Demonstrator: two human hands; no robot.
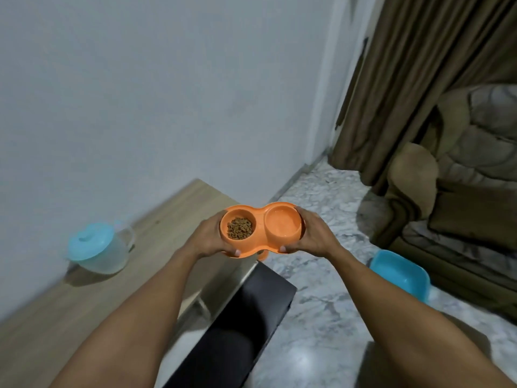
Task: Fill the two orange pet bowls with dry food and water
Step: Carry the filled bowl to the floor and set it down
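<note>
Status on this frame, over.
Left hand and right hand grip orange double bowl, aloft. Kibble left well, water right well. Nothing blocking; lidded jug on table, apart.

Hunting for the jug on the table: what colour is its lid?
The lid is light blue; the head view shows it.

orange bowls (261, 229), brown kibble (239, 227) in one. jug (99, 249) clear with light-blue lid. blue tray (400, 271). floor (321, 303) white-grey marbled. table (70, 303) pale woodgrain. curtain (405, 79) olive-brown.
</note>
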